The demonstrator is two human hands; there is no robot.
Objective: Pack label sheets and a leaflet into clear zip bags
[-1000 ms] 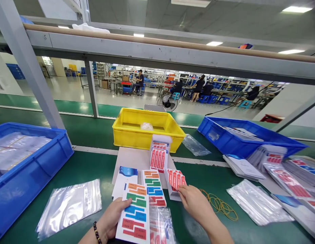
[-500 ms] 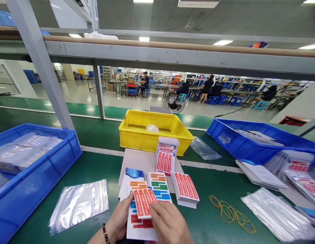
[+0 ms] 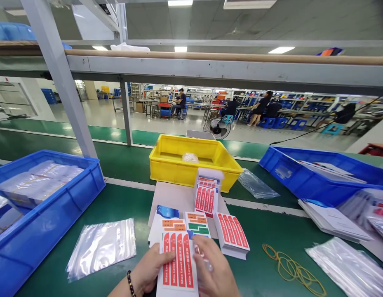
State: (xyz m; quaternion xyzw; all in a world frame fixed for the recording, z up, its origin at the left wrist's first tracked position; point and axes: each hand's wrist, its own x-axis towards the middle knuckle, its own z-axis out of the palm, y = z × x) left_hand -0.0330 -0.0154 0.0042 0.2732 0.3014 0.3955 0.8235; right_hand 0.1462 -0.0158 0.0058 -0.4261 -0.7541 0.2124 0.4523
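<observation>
L to R: 2 blue bins, one far left [image 3: 55, 214] w/ wrapped packs, one far right [image 3: 308, 177], cut off by the edge; 1 yellow bin [image 3: 194, 169] between. 1 bag pile [image 3: 101, 247] lies left of my hands. My left hand [image 3: 149, 270] pinches the red sheet [image 3: 178, 264] low at centre, thumb on top. My right hand [image 3: 214, 270] holds its right edge, fingers curled; sheets underneath mostly hidden. 1 red stack [image 3: 233, 233] just right, rubber bands [image 3: 290, 270] beyond, no. unclear.

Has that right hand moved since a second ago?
Yes. The right hand came left, off the red-striped stack beside the rubber bands, onto the sheet held by the left hand.
</observation>
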